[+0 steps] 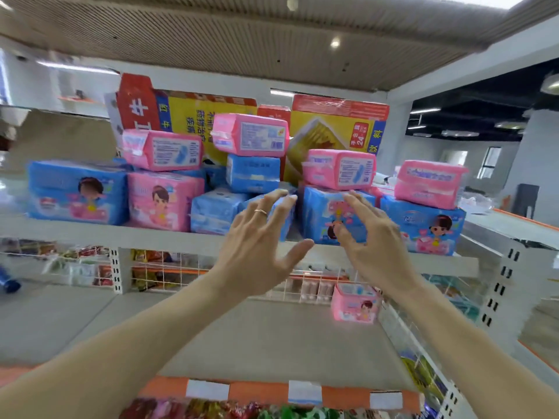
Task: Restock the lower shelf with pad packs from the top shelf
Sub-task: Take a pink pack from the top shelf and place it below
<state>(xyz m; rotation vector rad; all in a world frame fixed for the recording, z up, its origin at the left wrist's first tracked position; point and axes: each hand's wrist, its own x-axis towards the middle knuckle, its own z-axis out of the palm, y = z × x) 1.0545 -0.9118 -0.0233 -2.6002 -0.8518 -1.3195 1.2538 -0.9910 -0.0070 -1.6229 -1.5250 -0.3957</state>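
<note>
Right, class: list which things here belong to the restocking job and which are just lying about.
Job: pad packs on the top shelf; pink pack on the lower shelf; left hand; right hand.
Lying about: red-and-yellow cartons behind the packs; snack packets behind the wire mesh.

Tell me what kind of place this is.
Probably a shop aisle: white metal shelving stacked with pad packs, snack packets behind wire dividers, and an orange price-label strip on the shelf edge.
</note>
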